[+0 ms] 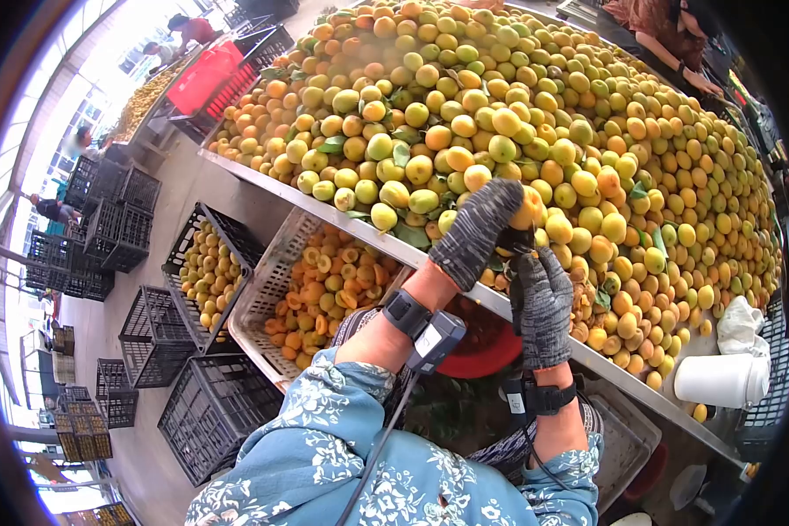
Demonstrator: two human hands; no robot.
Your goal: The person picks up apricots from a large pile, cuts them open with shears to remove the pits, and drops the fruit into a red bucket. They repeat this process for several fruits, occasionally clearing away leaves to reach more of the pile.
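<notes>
A large heap of yellow-green and orange fruit (500,114) covers a metal-edged table (342,221). My left hand (482,230), in a dark grey glove, is closed on an orange fruit (528,209) over the table's near edge. Close beside it, my right hand (543,302), gloved the same way, has its fingers pressed together near the underside of that fruit; what they hold is too small and dark to make out. Below my left forearm stands a whitish crate (263,302) with halved orange fruit (324,289) in it. A red basin (478,351) sits under the table edge.
Black crates (215,412) stand on the floor at the left, one holding fruit (209,272). On the right are a white bucket (719,380) and a white bag (742,329). Another person's arm (666,57) reaches in at the top right. More people are at the far left.
</notes>
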